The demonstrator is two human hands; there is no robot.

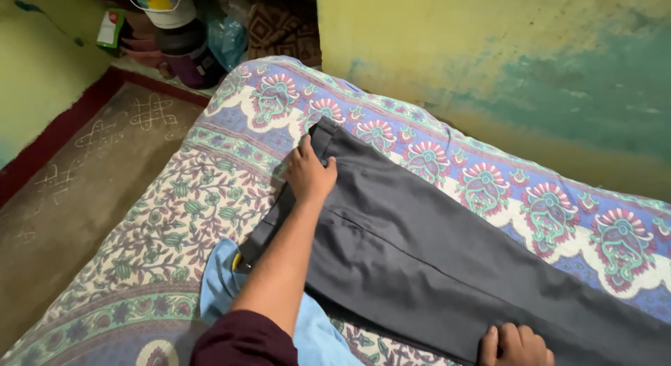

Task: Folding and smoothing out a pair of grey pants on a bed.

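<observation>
Dark grey trousers point(433, 247) lie flat across a bed covered with a floral patterned sheet point(189, 198). My left hand point(309, 172) rests palm down on the waistband end of the trousers, fingers together and pointing toward the far corner. My right hand point(514, 346) presses on the near edge of the trouser leg at the bottom of the view, fingers curled; part of it is cut off by the frame. A light blue garment point(224, 275) lies under my left forearm, beside the waistband.
A yellow-green painted wall point(503, 52) runs along the far side of the bed. Buckets and containers point(178, 31) stand in the far left corner. A brown floor with white chalk patterns point(84, 170) lies to the left of the bed.
</observation>
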